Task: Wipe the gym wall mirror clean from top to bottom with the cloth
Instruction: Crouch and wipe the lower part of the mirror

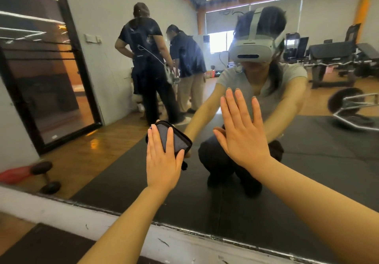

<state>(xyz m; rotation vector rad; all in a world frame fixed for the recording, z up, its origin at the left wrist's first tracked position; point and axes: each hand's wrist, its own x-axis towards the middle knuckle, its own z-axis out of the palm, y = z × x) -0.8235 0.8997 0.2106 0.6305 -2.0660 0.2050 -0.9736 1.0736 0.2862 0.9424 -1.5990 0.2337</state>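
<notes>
Both flat hands, cloth (pixel 171 138) against mirror (pixel 307 161)

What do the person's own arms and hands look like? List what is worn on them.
Both arms are bare to the frame's edge, with no sleeves showing. The left hand and right hand wear no gloves, and no rings, watch or bracelet show. Fingers are slim, with short nails. No cables or markings show on either arm.

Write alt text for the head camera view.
A person's left hand presses a dark cloth flat against a gym wall mirror low down, while the right hand rests open on the glass. The reflection shows a crouching person wearing a headset.
</notes>
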